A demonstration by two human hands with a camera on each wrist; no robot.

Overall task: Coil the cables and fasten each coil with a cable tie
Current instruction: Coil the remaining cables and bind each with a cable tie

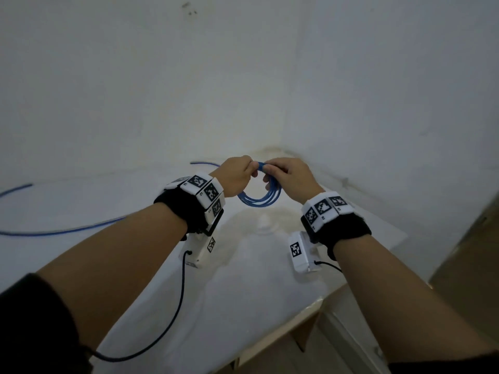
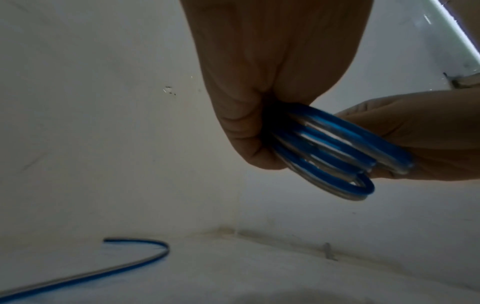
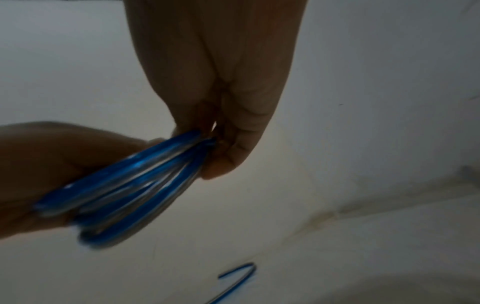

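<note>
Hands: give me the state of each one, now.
Left hand: fingers curled, pinching the top of the blue cable coil.
Right hand: fingers curled round the same coil, holding it.

A coil of blue cable (image 1: 260, 197) hangs in the air above the far middle of the white-covered table (image 1: 243, 292), held at its top between two hands. The left hand (image 1: 237, 175) is on the coil's left and the right hand (image 1: 293, 179) on its right, their fingertips meeting at the top of the loops. A loose length of blue cable (image 1: 62, 232) lies on the table to the left, running from the left edge toward the hands, with its end (image 1: 205, 164) curving at the far side, near the wall (image 1: 243, 76) behind the table.
</note>
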